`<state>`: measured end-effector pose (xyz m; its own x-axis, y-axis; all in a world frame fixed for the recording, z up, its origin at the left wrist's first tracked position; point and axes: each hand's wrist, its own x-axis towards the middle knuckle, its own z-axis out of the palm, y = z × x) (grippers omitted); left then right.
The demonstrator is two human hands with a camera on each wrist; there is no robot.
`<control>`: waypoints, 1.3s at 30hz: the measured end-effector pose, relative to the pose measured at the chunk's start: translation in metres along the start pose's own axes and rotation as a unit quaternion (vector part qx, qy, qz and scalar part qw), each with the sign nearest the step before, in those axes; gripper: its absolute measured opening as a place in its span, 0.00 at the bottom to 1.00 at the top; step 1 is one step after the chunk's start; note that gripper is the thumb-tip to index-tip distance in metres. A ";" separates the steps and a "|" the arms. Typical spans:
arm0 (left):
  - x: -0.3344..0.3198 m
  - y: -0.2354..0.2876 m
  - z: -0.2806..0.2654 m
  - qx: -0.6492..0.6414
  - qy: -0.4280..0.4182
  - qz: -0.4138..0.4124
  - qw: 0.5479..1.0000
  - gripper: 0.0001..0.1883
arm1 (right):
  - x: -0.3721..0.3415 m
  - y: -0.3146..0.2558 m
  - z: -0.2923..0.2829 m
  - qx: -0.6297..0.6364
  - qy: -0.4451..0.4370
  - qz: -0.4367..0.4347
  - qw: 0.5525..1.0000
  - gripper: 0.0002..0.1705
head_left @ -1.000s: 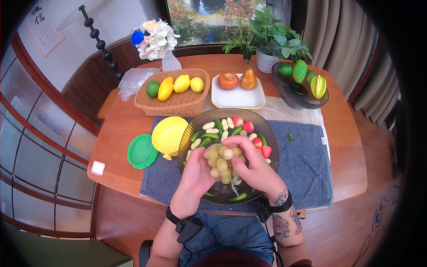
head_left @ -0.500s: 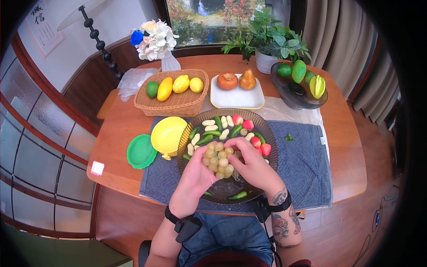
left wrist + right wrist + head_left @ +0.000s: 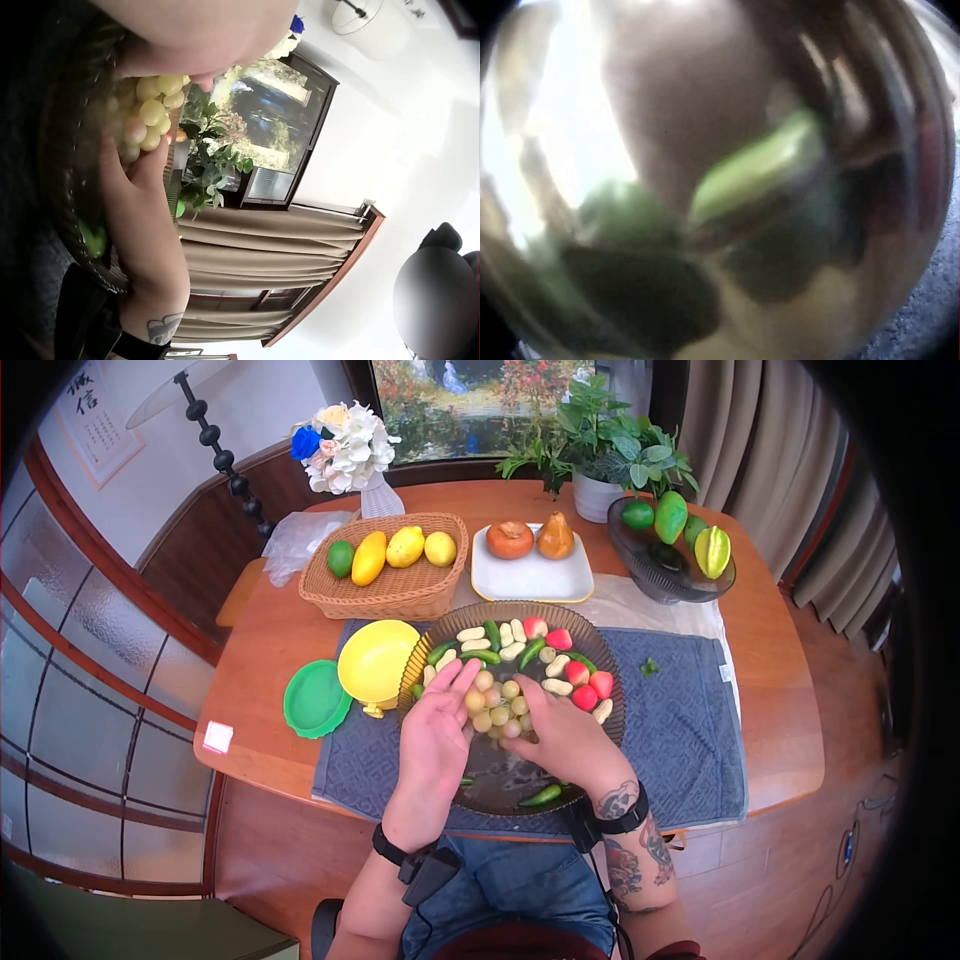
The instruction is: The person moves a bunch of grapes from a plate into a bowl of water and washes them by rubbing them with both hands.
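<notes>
A bunch of pale green grapes [image 3: 497,708] sits low over the ribbed brown glass bowl [image 3: 612,732]. My right hand [image 3: 575,745] holds its right side between thumb and fingers. Along the left side of the bunch, my left hand [image 3: 437,745] has its fingers extended, the palm turned towards the grapes. In the left wrist view, thumb and fingers of the right hand [image 3: 146,225] meet the grapes [image 3: 151,112]. Peanuts [image 3: 557,686], green peppers [image 3: 541,796] and red pieces [image 3: 583,698] lie in the bowl. The right wrist view is blurred, with a green pepper [image 3: 754,169] showing.
Left of the bowl are a yellow bowl [image 3: 378,660] and a green lid [image 3: 317,699]. Behind stand a wicker basket of fruit [image 3: 385,600], a white tray [image 3: 533,578] and a dark fruit bowl [image 3: 670,582]. A blue towel [image 3: 680,745] lies beneath.
The grapes have gone down towards the bowl and slightly away from me. My left fingers have straightened and spread beside them, while the right hand has moved with the bunch.
</notes>
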<state>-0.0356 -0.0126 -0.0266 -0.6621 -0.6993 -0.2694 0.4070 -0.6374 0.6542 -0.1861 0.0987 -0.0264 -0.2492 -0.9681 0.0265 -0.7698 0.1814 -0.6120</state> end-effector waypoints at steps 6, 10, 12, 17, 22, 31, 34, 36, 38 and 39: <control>0.001 -0.002 -0.001 -0.052 0.035 0.019 0.998 0.29 | 0.003 -0.013 -0.014 0.026 -0.065 0.099 0.993 0.36; 0.010 -0.009 -0.020 -0.035 0.056 0.025 0.997 0.24 | 0.003 0.000 -0.001 0.096 0.074 -0.020 0.992 0.32; 0.012 -0.011 -0.023 -0.023 0.050 0.016 0.998 0.24 | 0.004 -0.002 -0.002 0.117 0.103 -0.025 0.987 0.31; 0.009 -0.010 -0.015 -0.003 0.051 0.004 0.999 0.26 | 0.006 0.000 -0.006 0.159 0.149 -0.056 0.974 0.28; 0.008 -0.008 -0.012 0.008 0.018 -0.026 0.999 0.30 | 0.008 0.001 -0.002 0.157 0.149 -0.069 0.974 0.36; 0.006 -0.004 -0.010 0.013 -0.013 -0.072 0.997 0.32 | 0.001 -0.011 -0.013 -0.003 -0.080 0.035 0.996 0.49; 0.009 -0.006 -0.014 0.046 -0.011 -0.044 0.998 0.33 | 0.003 -0.005 -0.009 0.060 -0.103 0.021 0.993 0.44; 0.008 -0.008 -0.012 0.046 0.006 -0.033 0.998 0.33 | 0.004 -0.011 -0.017 0.102 -0.134 0.048 0.985 0.42; 0.008 -0.007 -0.010 0.046 0.022 -0.022 0.998 0.33 | 0.005 -0.012 -0.019 0.143 -0.162 0.073 0.974 0.40; 0.007 -0.006 -0.009 0.036 0.021 -0.041 0.998 0.32 | 0.004 -0.008 -0.017 0.192 -0.131 0.034 0.972 0.37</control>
<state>-0.0368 -0.0167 -0.0386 -0.6642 -0.6597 -0.3516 0.3055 -0.6688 0.6778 -0.1904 0.0962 -0.0079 -0.0945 -0.9760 -0.1961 -0.4678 0.2174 -0.8567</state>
